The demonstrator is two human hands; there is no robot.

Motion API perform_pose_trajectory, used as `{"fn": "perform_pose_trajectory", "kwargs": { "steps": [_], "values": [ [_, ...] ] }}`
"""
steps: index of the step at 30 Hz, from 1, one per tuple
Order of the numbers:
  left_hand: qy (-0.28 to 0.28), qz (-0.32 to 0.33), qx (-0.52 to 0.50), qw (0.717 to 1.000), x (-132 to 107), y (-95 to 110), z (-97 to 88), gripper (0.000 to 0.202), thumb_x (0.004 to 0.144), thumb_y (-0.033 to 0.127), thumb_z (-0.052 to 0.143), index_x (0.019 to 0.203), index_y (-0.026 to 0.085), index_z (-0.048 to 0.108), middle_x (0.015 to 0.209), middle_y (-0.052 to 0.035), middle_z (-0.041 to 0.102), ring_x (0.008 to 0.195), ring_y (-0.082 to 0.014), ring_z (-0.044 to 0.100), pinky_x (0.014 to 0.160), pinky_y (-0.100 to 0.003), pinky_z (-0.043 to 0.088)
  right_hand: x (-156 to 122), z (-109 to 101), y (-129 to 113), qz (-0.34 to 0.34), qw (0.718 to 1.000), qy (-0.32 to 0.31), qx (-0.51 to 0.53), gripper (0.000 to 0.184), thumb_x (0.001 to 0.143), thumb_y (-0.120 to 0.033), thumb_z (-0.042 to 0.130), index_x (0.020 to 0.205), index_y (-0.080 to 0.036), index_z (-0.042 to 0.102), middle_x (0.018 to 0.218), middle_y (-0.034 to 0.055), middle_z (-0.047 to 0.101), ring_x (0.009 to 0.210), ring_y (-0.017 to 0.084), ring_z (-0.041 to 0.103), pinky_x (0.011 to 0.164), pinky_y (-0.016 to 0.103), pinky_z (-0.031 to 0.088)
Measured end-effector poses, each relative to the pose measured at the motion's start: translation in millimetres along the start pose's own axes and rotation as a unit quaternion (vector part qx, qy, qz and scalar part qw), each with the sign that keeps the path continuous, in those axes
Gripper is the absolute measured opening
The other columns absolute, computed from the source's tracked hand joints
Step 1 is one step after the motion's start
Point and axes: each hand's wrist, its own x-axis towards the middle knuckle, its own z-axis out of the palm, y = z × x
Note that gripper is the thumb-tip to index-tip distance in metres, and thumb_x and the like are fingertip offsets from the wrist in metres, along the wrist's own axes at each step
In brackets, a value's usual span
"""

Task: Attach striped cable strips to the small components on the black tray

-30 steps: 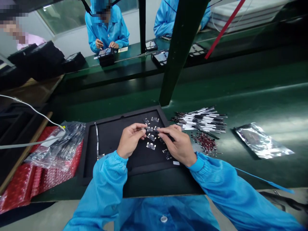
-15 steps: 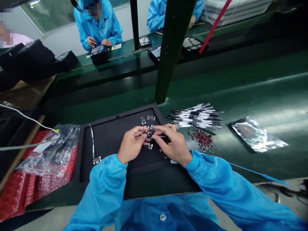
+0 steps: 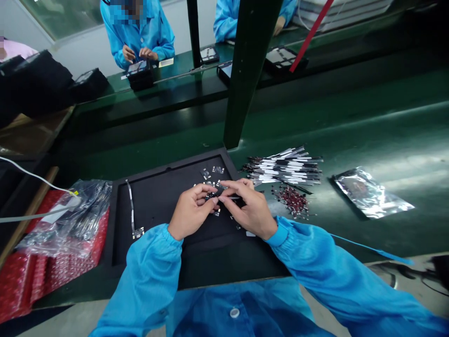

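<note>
My left hand (image 3: 191, 213) and my right hand (image 3: 250, 208) meet over a black foam tray (image 3: 161, 187). The left fingertips pinch a small circuit board (image 3: 211, 196). My right fingers hold a thin flat cable (image 3: 231, 198) whose tip reaches that board; the fingers partly hide the joint. Several similar boards (image 3: 210, 175) lie just beyond my hands. At the tray's left side, a flat cable with a board on its end (image 3: 132, 210) lies apart from both hands. To the right of the tray lies a bundle of black-and-white flat cables (image 3: 284, 167).
A heap of small dark-red components (image 3: 293, 201) and a silver anti-static bag (image 3: 368, 194) lie on the green bench (image 3: 368, 121). Plastic and red packaging (image 3: 66, 220) sits left. A dark post (image 3: 247, 79) rises behind the tray. A co-worker (image 3: 138, 32) works across the bench.
My hands have drawn closer together over the boards, now with the cable at the board. The whole scene has shifted slightly up and left in view as my head moved.
</note>
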Motion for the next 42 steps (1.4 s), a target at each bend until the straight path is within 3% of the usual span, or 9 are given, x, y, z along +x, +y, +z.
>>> {"fn": "perform_pose_trajectory", "kwargs": {
  "steps": [12,20,42],
  "values": [
    [0.002,0.022,0.025,0.999,0.6,-2.5,-0.2,0.018,0.086,0.026,0.069,0.099,0.015,0.067,0.090,-0.0056,0.074,0.078,-0.0173,0.074,0.069,-0.026,0.060,-1.0,0.8,2.0,-0.018,1.000,0.006,-0.001,0.035,0.094,-0.013,0.061,0.126,-0.024,0.055,0.089,0.0014,0.076,0.085,0.020,0.068,0.091,0.043,0.045],
    [0.021,0.071,0.074,0.995,0.7,-4.1,-0.4,0.014,0.086,0.026,0.069,0.097,0.016,0.070,0.090,-0.0059,0.075,0.084,-0.0183,0.073,0.072,-0.026,0.057,-0.3,-0.5,1.3,-0.030,0.999,0.014,-0.010,0.036,0.093,-0.013,0.063,0.127,-0.024,0.055,0.089,0.0014,0.076,0.084,0.020,0.067,0.091,0.043,0.045],
    [0.023,0.078,0.083,0.993,1.2,-5.6,-1.0,0.015,0.085,0.026,0.069,0.095,0.016,0.074,0.090,-0.0060,0.076,0.080,-0.0180,0.072,0.071,-0.027,0.057,0.3,-1.5,1.2,-0.029,0.999,0.019,0.001,0.034,0.093,-0.014,0.063,0.125,-0.024,0.057,0.088,0.0015,0.077,0.085,0.021,0.068,0.091,0.045,0.047]
  ]
}}
